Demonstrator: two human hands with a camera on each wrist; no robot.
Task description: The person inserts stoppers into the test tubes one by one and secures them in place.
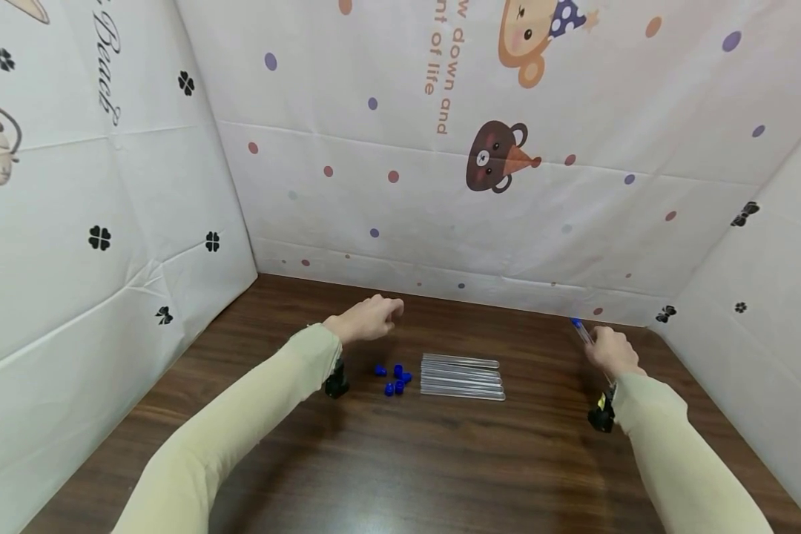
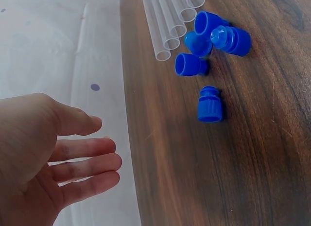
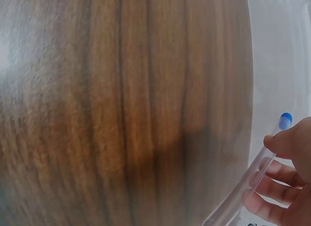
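Observation:
My right hand (image 1: pixel 610 351) holds a clear test tube (image 3: pixel 268 153) between thumb and fingers, at the right of the table. A blue cap (image 3: pixel 285 117) sits on the tube's far end. My left hand (image 1: pixel 368 319) hovers over the back of the table with relaxed fingers and nothing in them. Nearest to it are several loose blue caps (image 1: pixel 398 387), some on their sides. Right of the caps, several clear test tubes (image 1: pixel 462 377) lie side by side, their open ends toward the caps.
The dark wooden table (image 1: pixel 440 460) carries all of these things. White patterned sheets stand as a back wall (image 1: pixel 347 200), a left wall (image 1: pixel 140 311) and a right wall (image 1: pixel 774 334) along its edges.

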